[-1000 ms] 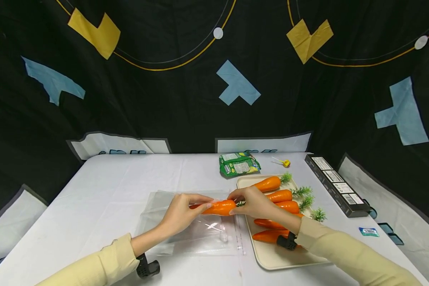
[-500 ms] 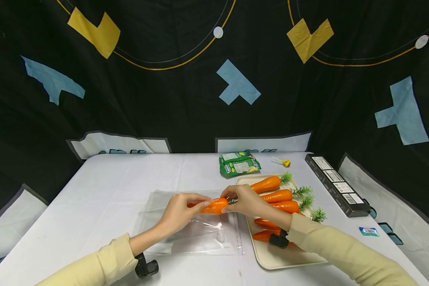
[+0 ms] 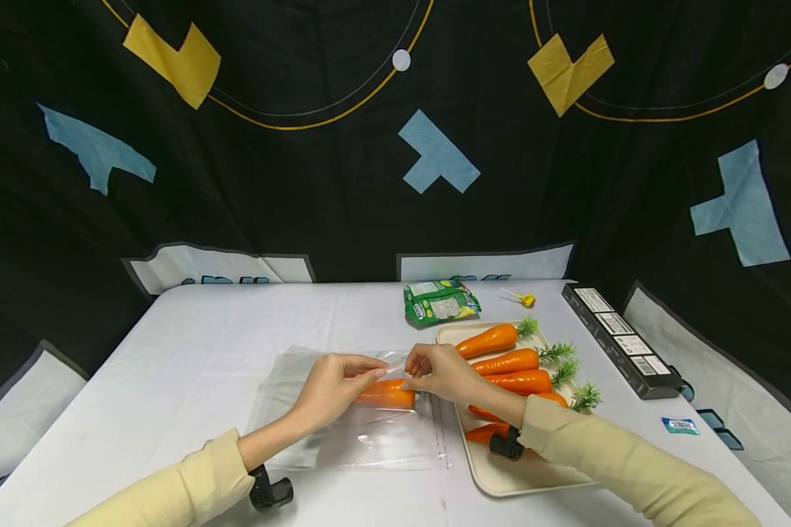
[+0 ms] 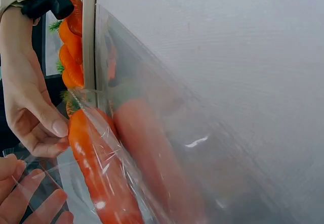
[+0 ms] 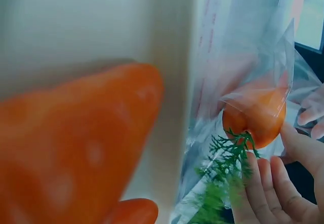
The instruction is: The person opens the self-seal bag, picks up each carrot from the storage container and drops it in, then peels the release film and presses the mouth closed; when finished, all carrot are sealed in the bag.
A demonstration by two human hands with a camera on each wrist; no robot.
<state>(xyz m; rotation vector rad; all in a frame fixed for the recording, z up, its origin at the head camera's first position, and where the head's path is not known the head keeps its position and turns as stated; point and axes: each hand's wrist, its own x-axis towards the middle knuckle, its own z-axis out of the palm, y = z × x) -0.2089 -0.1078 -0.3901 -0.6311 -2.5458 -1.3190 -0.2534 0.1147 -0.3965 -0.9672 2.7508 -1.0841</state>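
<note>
Close under the right hand [image 3: 444, 372] runs the edge of the tan tray [image 3: 509, 474], while the white table [image 3: 198, 351] stretches wide past the left hand [image 3: 332, 384] and on behind both hands to its far edge. The left hand pinches the clear bag [image 3: 369, 448], and the right hand's thumb touches the carrot [image 3: 387, 396], its fingers loosely bent. Between the hands, the carrot is fat, shiny and orange, mostly under the plastic, its feathery green top [image 5: 230, 152] sticking out by the right fingers.
</note>
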